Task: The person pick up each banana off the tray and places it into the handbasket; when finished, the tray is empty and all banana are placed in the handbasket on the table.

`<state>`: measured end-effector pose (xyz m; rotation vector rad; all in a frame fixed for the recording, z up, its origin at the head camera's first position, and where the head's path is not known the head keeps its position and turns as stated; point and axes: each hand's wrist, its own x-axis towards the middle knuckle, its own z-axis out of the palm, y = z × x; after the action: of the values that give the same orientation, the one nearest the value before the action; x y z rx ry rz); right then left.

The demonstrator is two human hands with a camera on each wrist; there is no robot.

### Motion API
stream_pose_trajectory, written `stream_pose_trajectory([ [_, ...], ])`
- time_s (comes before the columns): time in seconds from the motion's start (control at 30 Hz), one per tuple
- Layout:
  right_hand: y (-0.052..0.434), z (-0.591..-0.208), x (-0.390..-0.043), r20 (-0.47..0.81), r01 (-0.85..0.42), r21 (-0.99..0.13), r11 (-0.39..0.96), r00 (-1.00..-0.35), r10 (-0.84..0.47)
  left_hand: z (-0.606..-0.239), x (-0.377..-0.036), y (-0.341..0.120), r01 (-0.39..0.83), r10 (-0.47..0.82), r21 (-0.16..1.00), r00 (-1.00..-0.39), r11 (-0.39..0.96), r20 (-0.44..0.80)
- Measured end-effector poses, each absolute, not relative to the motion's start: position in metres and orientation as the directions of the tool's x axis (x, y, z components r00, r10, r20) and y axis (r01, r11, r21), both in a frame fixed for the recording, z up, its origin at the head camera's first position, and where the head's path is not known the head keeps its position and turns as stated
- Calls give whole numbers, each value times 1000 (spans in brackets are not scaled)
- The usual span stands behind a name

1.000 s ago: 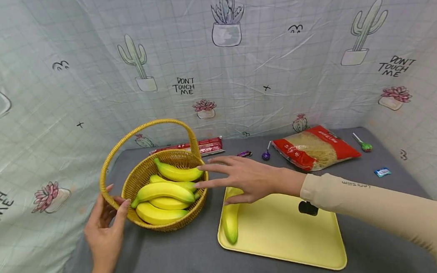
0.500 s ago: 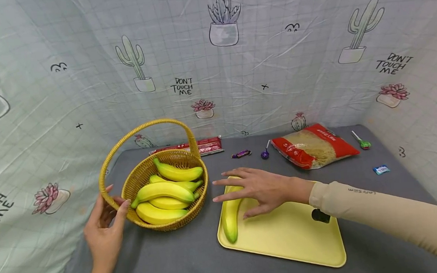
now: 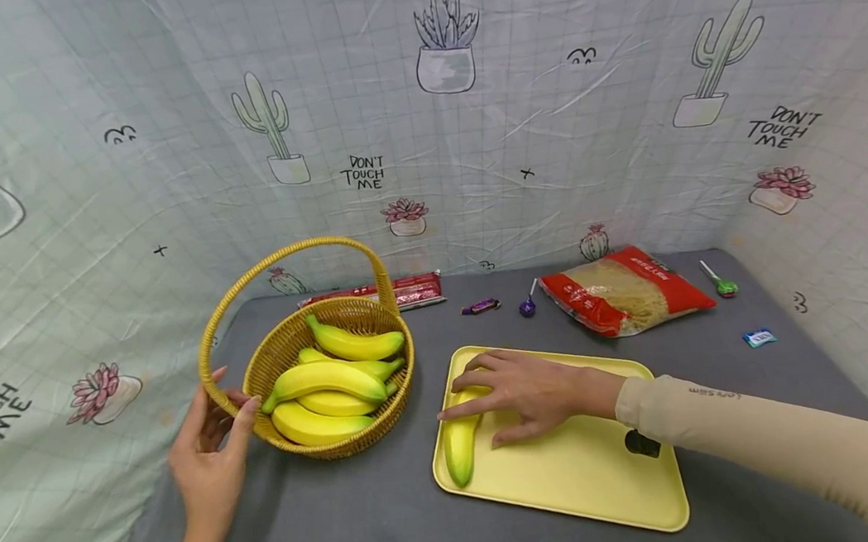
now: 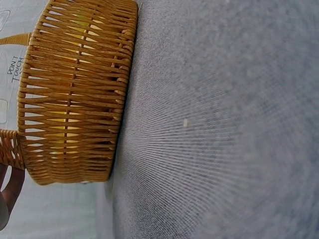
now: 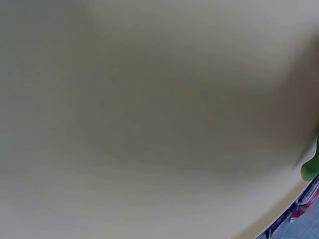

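Note:
In the head view, my left hand (image 3: 210,455) pinches the base of the handle of a yellow wicker basket (image 3: 333,451) between thumb and fingers. Several yellow bananas (image 3: 325,383) with green tips lie inside it. One more banana (image 3: 459,452) lies along the left side of a pale yellow tray (image 3: 566,478). Over that banana's upper part reaches my right hand (image 3: 531,389), fingers spread across it and thumb apart on its right side. The fingers cover the banana's upper end. A green banana tip (image 5: 310,168) peeks in at the right edge of the right wrist view.
Behind the basket lies a red packet (image 3: 419,290). Along the back are a purple-wrapped candy (image 3: 480,306), a purple lollipop (image 3: 528,307) and a red bag of noodle-like food (image 3: 629,292). Farther right sit a green lollipop (image 3: 726,288) and a small blue packet (image 3: 760,337).
My right hand has moved from the basket's right rim, rightward and down, to the banana on the tray. The left hand keeps its hold on the basket handle.

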<state>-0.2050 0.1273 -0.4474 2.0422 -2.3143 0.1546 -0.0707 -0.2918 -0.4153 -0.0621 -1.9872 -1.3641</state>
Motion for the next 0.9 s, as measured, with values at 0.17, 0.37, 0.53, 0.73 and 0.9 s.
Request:
stream_pose_trajectory([
  [0.17, 132, -449, -202, 116, -994, 0, 111, -110, -987, -425, -75, -301, 421, -334, 790, -741, 445, 583],
  [0.37, 139, -454, -200, 147, -994, 4, 109, -108, -983, -428, -76, -303, 428, -336, 794, -740, 433, 582],
  [0.53, 147, -456, -196, 167, -992, -6, 129, -128, -978, -427, -76, -302, 426, -338, 797, -742, 428, 579],
  [0.73, 151, -454, -195, 184, -989, 10, 149, -144, -972, -428, -76, -304, 423, -337, 797, -745, 431, 576],
  [0.9, 146, -443, -197, 244, -992, 19, 127, -119, -962, -428, -77, -304, 422, -339, 794, -741, 437, 580],
])
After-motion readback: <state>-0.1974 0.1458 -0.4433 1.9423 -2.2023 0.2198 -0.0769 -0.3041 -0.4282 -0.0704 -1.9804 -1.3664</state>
